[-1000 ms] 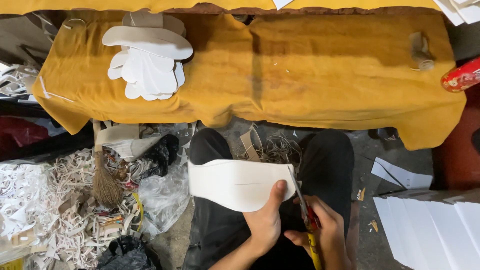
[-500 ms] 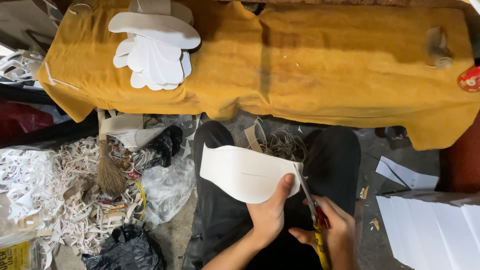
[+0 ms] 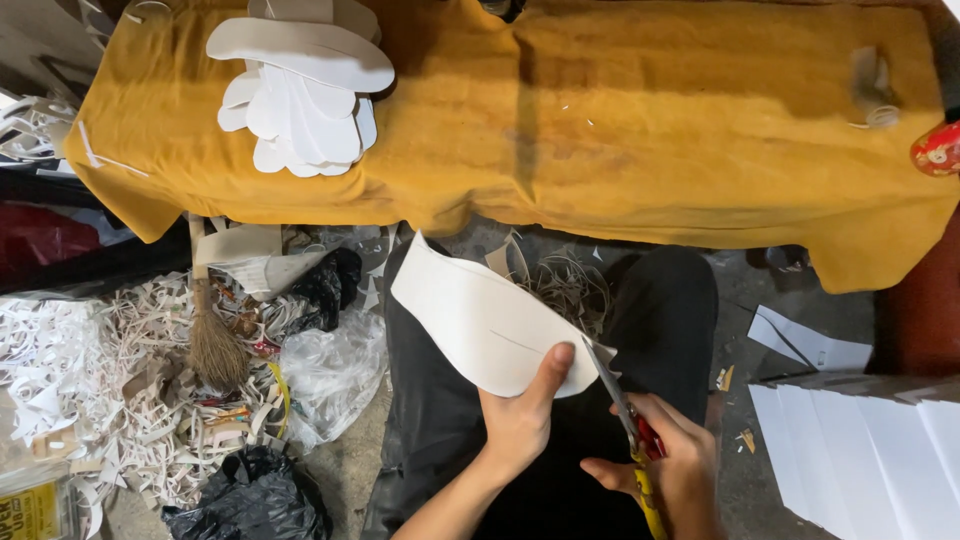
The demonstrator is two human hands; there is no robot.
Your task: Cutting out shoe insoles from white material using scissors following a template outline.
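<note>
- Light is warm and fairly bright on the mustard cloth [image 3: 640,130], strongest along its middle.
- The floor below sits dimmer; black trousers [image 3: 450,420] swallow detail.
- White sheet [image 3: 480,320] stays clean, without glare.
- Focus is sharp at centre (corners darken and soften slightly).
</note>
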